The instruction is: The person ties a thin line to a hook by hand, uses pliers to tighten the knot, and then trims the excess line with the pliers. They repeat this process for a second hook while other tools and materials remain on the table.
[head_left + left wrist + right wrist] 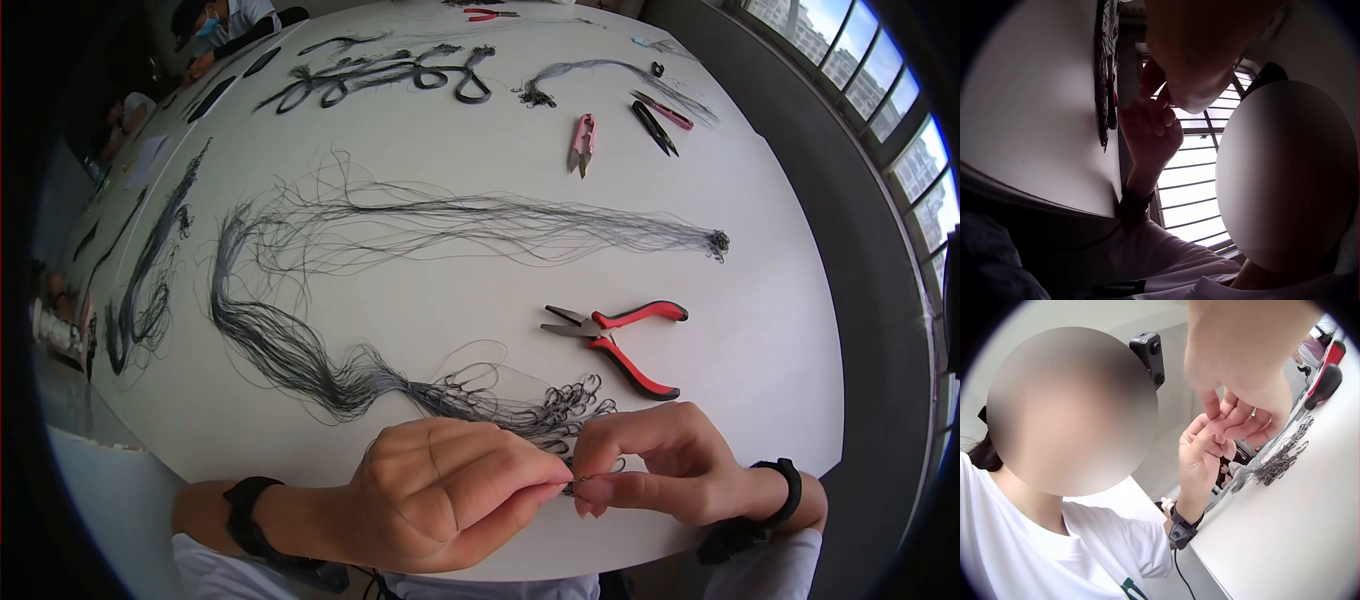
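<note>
In the head view the left hand [455, 490], thin strand looped over its back, pinches a tiny piece between thumb and index finger at the table's front edge. Thumb and index finger of the right hand [655, 465] meet it there, pinching the same small dark piece [575, 483]. Just behind both hands lies a bundle of dark strands [330, 385] ending in many small loops [570, 405]. The wrist views show the fingertips of the left hand [1200, 456] and right hand [1241, 412] together; the piece itself is hidden there.
Red-handled pliers [625, 345] lie open behind the right hand. Farther back are pink snips [582, 145], black snips [655, 128], a long spread of strands [450, 205] and coiled dark bundles [400, 75]. Another person [225, 25] sits at the far left.
</note>
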Tool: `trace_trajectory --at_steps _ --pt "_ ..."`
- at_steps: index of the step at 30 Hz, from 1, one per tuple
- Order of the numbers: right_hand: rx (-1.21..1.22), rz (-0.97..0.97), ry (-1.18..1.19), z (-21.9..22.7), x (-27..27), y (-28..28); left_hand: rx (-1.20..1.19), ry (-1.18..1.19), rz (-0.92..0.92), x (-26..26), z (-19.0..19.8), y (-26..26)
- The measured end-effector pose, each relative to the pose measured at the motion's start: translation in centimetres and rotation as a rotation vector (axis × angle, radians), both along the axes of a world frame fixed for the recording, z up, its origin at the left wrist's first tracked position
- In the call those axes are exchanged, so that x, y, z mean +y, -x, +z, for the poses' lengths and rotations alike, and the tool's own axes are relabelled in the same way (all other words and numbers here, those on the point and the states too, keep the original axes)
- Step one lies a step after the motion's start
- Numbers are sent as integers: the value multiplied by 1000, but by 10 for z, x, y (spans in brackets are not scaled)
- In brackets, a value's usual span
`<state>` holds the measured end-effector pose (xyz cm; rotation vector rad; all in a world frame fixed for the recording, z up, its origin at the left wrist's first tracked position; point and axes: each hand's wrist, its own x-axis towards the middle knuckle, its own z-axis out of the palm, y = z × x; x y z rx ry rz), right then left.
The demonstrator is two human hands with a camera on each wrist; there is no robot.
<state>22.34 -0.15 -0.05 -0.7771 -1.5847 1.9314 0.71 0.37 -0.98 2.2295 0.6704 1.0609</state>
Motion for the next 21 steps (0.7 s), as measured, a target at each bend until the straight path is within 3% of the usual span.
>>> trace_trajectory --at_steps 5,7,8,10,13,17,19,20,21 --pt "-66 -35 -305 -2 2 3 -19 32 14 -1 0 -1" --pt "-129 -120 -570 -4 1 5 -21 47 15 -2 1 -1" --pt "-129 -120 -571 -5 0 7 -27 107 17 -3 1 -1" --pt "-239 -254 -886 -5 -1 10 -33 165 20 -3 2 0" --pt "-235 -313 -966 -5 -1 13 -30 153 11 -3 3 1" --pt "-211 -251 -780 -2 -3 8 -45 152 7 -3 1 0" --pt "-105 -145 -347 -3 -5 5 -47 135 10 -3 0 -1" --pt "-105 -146 -347 -2 -6 5 -41 95 16 -3 0 -1" --pt "-85 -138 -179 1 -7 5 -35 55 22 -3 -1 -1"
